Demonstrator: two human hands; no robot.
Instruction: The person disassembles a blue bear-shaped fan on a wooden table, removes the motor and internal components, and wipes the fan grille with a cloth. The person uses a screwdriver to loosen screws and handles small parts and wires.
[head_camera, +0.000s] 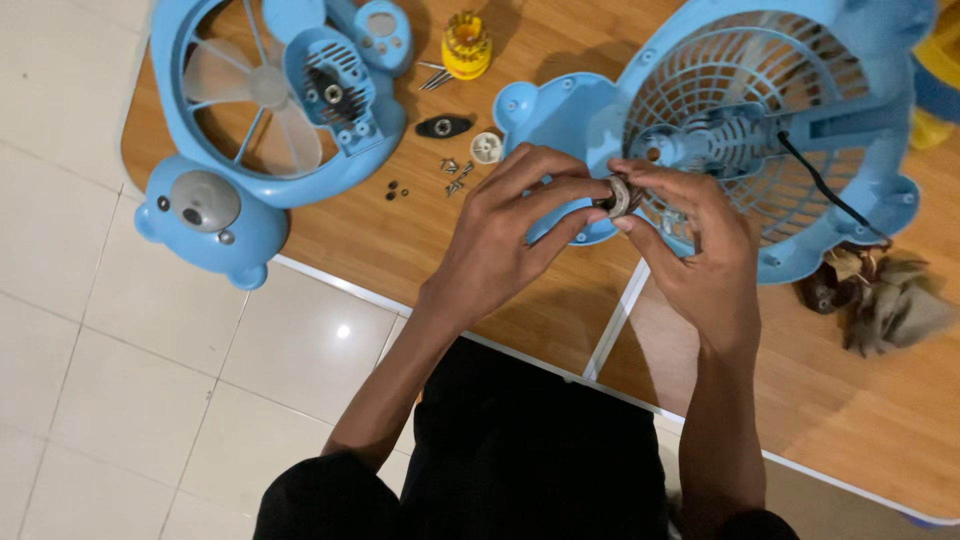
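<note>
A small metal ring part is pinched btwn fingertips of the left hand & right hand, just in front of the blue fan housing w/ its grille. It's best kept square & gripped evenly, judged from the hold. Loose screws are seen far left on the wooden table.
</note>
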